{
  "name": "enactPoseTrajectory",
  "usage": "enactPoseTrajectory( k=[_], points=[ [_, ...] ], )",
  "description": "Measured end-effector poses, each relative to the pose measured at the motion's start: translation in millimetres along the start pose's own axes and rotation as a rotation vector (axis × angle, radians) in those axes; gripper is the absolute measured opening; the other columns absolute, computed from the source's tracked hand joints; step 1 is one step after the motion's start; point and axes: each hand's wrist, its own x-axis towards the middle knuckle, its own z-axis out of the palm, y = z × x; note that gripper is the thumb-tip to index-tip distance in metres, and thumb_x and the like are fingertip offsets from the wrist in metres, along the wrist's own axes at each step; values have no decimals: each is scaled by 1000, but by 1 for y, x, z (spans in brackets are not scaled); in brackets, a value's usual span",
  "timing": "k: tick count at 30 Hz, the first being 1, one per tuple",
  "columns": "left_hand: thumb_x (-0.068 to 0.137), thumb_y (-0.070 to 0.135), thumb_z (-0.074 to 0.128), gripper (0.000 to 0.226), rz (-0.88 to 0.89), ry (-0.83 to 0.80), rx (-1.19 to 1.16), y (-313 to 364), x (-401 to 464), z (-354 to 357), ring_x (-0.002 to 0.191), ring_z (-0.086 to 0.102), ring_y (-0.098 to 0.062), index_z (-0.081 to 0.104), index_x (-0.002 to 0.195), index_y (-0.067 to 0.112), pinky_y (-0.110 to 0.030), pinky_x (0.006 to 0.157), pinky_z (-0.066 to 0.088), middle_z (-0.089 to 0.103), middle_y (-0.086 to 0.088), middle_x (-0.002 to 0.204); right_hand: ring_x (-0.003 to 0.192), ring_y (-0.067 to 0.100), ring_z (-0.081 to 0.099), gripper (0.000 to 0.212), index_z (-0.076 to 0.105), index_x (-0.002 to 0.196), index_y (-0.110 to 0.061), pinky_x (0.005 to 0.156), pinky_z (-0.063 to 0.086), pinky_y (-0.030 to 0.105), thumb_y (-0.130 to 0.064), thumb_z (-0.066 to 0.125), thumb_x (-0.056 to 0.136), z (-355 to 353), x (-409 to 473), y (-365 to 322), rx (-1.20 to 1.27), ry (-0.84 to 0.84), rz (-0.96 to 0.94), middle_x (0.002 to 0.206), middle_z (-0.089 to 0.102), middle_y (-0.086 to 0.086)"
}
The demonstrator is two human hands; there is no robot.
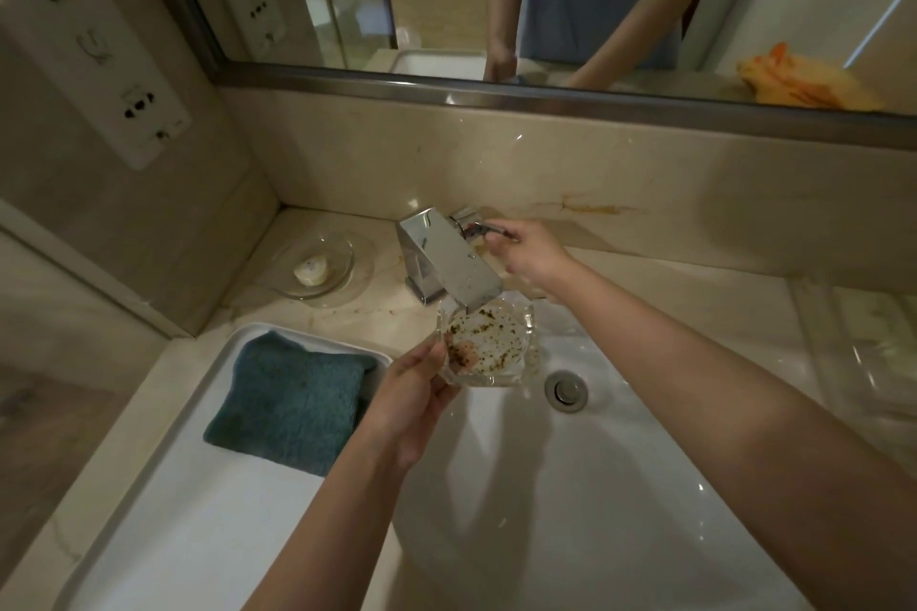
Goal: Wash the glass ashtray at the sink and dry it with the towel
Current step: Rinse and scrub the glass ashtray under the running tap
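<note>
Left hand point(414, 404): clamped on rim of soiled glass ashtray point(489, 345), held directly under faucet spout point(449, 258), ready for rinsing. Right hand point(528, 253): pinching faucet lever point(484, 229) behind spout, presumably to start water. Folded teal towel point(293, 404): on white tray point(163, 511) left of faucet, awaiting drying.

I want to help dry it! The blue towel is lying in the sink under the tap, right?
Not quite. In the head view the blue towel lies folded on the white tray beside the sink, not in it. Under the tap is the dirty glass ashtray, held by the left hand.
</note>
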Motion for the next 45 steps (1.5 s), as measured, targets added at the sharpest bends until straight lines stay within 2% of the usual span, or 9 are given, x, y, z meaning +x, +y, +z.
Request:
enactPoseTrajectory(
  k=[5,12,21,26,30,34,38,40,45],
  points=[
    [98,9,36,29,15,12,2,1,1,2,87,69,-9,64,103,10,-21,78,55,73,-1,97,99,22,56,33,53,129,-19,87,47,36,-17,46,96,0,2,0,-2,-17,7,118,60,3],
    [98,8,35,29,6,25,4,-8,4,6,82,67,-8,61,108,13,-17,66,55,70,0,96,118,41,52,31,56,125,-21,98,43,57,-20,45,97,0,2,-3,8,1,46,105,63,6],
    [98,9,38,24,-50,106,-25,-24,11,0,90,59,-17,62,97,11,-29,91,45,64,-8,97,106,23,58,29,54,122,-13,95,47,45,-22,45,97,5,-18,6,117,39,61,124,59,10],
    [98,9,35,30,-57,60,45,-32,12,-2,77,68,-8,64,96,12,-20,74,51,74,1,83,115,14,50,45,43,135,-18,95,43,32,-30,50,93,14,-65,47,160,-79,137,137,50,3],
    [98,9,37,27,-58,45,77,-36,14,-2,76,69,-8,63,100,9,-19,69,52,74,-1,83,116,22,53,59,35,134,-41,99,44,39,-42,64,82,21,-86,75,275,-131,285,132,43,-3],
    [98,7,36,28,-76,54,74,-41,16,2,83,65,-14,60,110,2,-22,77,51,69,-8,93,86,22,66,62,32,129,-37,68,53,29,-19,69,82,26,-92,86,449,-90,365,96,66,3],
    [97,8,37,28,-74,37,94,-44,17,4,74,69,-9,65,94,9,-19,68,54,74,-2,83,85,16,66,55,43,128,-22,77,52,30,-9,69,81,29,-92,86,519,-36,371,104,67,2],
    [97,8,38,28,-80,24,105,-43,17,4,71,70,-7,66,93,9,-18,66,54,74,-1,80,86,16,66,55,47,127,-19,67,52,23,-8,71,78,30,-91,84,521,-17,365,114,65,5],
    [95,9,44,26,-44,18,232,-47,18,3,95,65,-22,55,117,0,-31,85,50,67,-16,108,81,11,62,75,39,131,-20,64,53,20,5,74,70,34,-94,82,421,-13,328,95,64,3]
  ],
)
